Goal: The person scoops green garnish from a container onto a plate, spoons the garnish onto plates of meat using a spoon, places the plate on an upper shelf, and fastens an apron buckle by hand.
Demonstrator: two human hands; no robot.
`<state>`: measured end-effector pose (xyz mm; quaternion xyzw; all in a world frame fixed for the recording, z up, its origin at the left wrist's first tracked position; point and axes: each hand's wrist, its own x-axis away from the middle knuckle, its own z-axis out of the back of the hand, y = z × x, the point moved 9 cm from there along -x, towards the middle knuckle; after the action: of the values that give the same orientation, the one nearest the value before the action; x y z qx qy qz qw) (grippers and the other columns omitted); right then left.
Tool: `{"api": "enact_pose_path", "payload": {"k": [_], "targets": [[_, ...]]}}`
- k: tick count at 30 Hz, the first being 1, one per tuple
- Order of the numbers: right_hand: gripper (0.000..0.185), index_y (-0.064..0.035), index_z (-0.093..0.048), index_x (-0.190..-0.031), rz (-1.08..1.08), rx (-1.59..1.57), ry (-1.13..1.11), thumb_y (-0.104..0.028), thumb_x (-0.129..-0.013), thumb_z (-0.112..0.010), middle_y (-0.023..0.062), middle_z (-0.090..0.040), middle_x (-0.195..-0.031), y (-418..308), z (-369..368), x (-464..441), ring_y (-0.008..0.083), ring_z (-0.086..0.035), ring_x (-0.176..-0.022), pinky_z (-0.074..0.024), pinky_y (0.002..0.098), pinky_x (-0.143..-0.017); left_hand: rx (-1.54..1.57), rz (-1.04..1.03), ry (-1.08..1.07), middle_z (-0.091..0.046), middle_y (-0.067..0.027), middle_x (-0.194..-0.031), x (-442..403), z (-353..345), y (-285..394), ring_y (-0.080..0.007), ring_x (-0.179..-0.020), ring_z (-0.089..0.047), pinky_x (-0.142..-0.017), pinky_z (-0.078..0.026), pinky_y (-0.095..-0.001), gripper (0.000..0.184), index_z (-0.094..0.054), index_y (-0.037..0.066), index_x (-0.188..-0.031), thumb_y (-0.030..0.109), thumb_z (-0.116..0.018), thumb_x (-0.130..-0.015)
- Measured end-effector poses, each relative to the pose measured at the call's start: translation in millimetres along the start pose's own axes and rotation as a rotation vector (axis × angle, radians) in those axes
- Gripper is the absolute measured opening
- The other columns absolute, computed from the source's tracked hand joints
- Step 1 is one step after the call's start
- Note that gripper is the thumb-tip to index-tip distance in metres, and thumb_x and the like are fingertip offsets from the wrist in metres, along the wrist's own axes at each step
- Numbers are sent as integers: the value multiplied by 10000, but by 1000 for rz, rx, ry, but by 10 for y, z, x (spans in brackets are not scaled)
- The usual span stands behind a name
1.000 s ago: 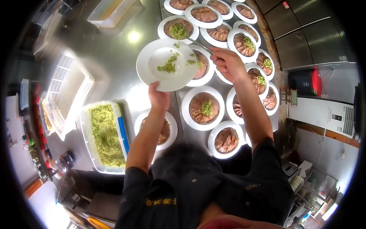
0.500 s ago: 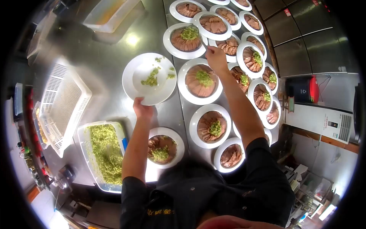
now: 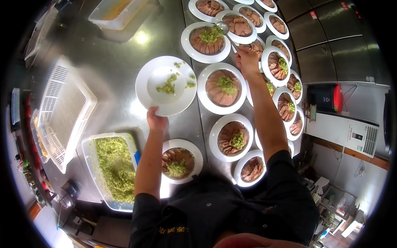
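Note:
My left hand [image 3: 156, 119] grips the near rim of a white plate [image 3: 147, 93] that bears a few scraps of chopped green topping. Closed round the handle of a metal spoon [image 3: 223, 28] is my right hand [image 3: 247, 58]. The spoon's bowl touches the right side of a green heap [image 3: 211, 34] on a plate of sliced meat [image 3: 206, 42]. Just below that stands another meat plate with a green heap [image 3: 226, 85]. One more meat plate with green topping [image 3: 177, 167] is beside my left forearm.
A tub of chopped green topping [image 3: 113, 167] stands at the left, below a white perforated basket [image 3: 66, 107]. Several meat plates [image 3: 251, 168] crowd the steel table's right side. A clear plastic container [image 3: 118, 14] is at the top left.
Since a second ago, the held plate has moved left and down, away from the meat plates. My right hand and spoon have shifted slightly up and right from half a second ago.

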<state>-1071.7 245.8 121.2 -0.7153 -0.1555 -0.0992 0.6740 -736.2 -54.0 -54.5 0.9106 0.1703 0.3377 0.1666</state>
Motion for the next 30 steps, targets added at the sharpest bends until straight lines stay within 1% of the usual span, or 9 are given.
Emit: {"api": "enact_pose_path", "payload": {"k": [5, 8, 11, 12, 13, 16, 26, 29, 30], "targets": [[111, 32, -642, -1024, -53, -282, 12, -11, -950, -571, 72, -591, -780, -170, 225, -187, 68, -409, -513, -294, 230, -426, -11, 8, -32, -614, -114, -1371, 15, -95, 38, -283, -1282, -576, -1120, -445, -436, 539, -516, -11, -1384, 119, -542, -862], [116, 66, -624, -999, 93, -279, -51, 7, -977, -527, 23, -526, -741, -554, 270, -365, 35, -368, -520, -221, 199, -410, -1, 19, -41, -583, -129, -1387, 46, -146, 11, -285, -1313, -538, -1149, -415, -416, 527, -504, -34, -1379, 106, -531, -871], [269, 100, -655, -1173, 249, 108, 176, -55, -973, -563, 26, -576, -743, -720, 471, -598, 59, -456, -556, -312, 229, -437, -20, 29, -39, -557, -144, -1394, 20, -216, 6, -278, -1325, -507, -1165, -386, -381, 481, -517, -66, -1345, 118, -504, -901], [325, 41, -691, -1213, 403, 505, 263, -133, -958, -590, 103, -689, -775, -877, 429, -588, 178, -631, -634, -476, 319, -529, -37, 32, -20, -558, -143, -1394, 16, -195, 16, -278, -1322, -508, -1161, -386, -383, 481, -518, -70, -1342, 121, -503, -901], [325, 41, -691, -1213, 399, 499, 272, -133, -958, -590, 103, -689, -775, -857, 463, -593, 178, -631, -634, -476, 319, -529, -55, 34, -1, -559, -143, -1394, -5, -174, 25, -279, -1319, -509, -1158, -386, -384, 480, -519, -73, -1339, 123, -502, -901], [325, -88, -728, -1198, 428, 792, 324, -203, -937, -572, 234, -730, -979, -988, 427, -483, 410, -713, -938, -554, 455, -857, -48, 47, 48, -562, -140, -1389, 36, -187, -59, -283, -1312, -512, -1154, -381, -392, 492, -518, -69, -1343, 125, -512, -892], [333, -56, -722, -1202, 786, 1140, 418, -194, -942, -567, 259, -723, -1010, -1039, 535, -733, 422, -700, -980, -559, 470, -874, -64, 7, -5, -574, -138, -1365, 50, -407, 63, -294, -1310, -516, -1158, -377, -418, 545, -499, -30, -1379, 131, -548, -861], [283, -27, -708, -1143, 692, 916, 384, -140, -930, -560, 289, -708, -954, -1167, 582, -436, 457, -686, -954, -533, 533, -858, -69, 6, 25, -629, -113, -1312, 125, -381, 118, -284, -1265, -578, -1117, -442, -433, 512, -541, 0, -1349, 156, -536, -862], [295, -8, -683, -1195, 689, 918, 408, -118, -951, -559, 234, -715, -873, -1122, 681, -418, 367, -700, -754, -542, 460, -678, -74, 10, 29, -629, -114, -1315, 182, -374, 143, -286, -1265, -578, -1112, -446, -437, 516, -542, 4, -1350, 172, -540, -862]]}}
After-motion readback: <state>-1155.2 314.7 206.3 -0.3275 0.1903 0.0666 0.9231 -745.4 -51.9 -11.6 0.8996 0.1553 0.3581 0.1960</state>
